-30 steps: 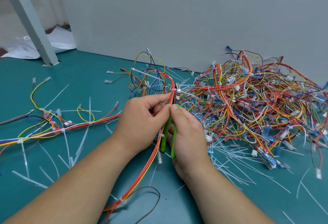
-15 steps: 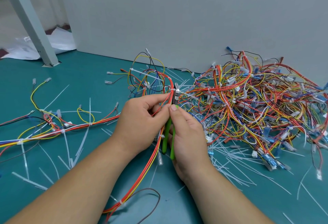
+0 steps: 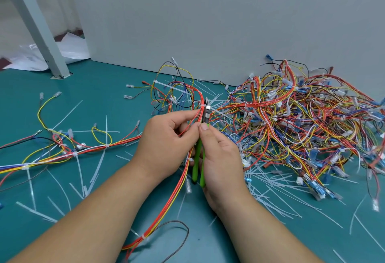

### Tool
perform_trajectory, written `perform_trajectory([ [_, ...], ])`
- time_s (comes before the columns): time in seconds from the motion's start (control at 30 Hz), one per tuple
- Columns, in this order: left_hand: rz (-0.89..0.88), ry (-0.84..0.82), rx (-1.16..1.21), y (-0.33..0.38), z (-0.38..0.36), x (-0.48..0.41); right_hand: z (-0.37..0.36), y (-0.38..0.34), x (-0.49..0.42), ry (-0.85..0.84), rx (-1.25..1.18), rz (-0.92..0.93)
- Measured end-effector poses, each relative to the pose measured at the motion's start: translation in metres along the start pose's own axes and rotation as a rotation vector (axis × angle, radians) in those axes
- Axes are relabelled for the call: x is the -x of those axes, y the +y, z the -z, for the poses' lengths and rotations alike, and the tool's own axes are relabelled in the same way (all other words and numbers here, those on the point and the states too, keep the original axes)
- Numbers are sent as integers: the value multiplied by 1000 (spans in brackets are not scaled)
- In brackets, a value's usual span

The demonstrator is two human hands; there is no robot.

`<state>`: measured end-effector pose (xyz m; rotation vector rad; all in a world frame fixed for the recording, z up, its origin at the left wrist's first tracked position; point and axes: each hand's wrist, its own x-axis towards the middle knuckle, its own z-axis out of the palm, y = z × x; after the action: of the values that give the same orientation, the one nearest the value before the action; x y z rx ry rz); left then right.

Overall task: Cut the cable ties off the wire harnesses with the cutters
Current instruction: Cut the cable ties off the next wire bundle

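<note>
Cable tie, white, cinched round an orange-and-yellow wire harness just above the hands, mid-frame over the teal surface, with the dark tips of the green-handled cutters set against it. Left hand pinches the harness below the tie; right hand grips the cutter handles, thumb up, hands touching. Tangled harness pile lies right, cut tie strips left.

Teal tabletop: a tangled heap of wire harnesses lies right, cut cable ties scattered all round.
</note>
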<state>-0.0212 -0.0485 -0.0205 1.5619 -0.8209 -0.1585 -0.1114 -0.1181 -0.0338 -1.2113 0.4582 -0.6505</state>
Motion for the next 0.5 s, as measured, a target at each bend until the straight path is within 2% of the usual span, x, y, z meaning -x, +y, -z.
perform_trajectory([
  [0.2,-61,31,-90,-1,0,-1,1,2,-2,7,-48,25],
  [0.5,-35,10,-66,-1,0,-1,1,3,-2,-7,-6,10],
])
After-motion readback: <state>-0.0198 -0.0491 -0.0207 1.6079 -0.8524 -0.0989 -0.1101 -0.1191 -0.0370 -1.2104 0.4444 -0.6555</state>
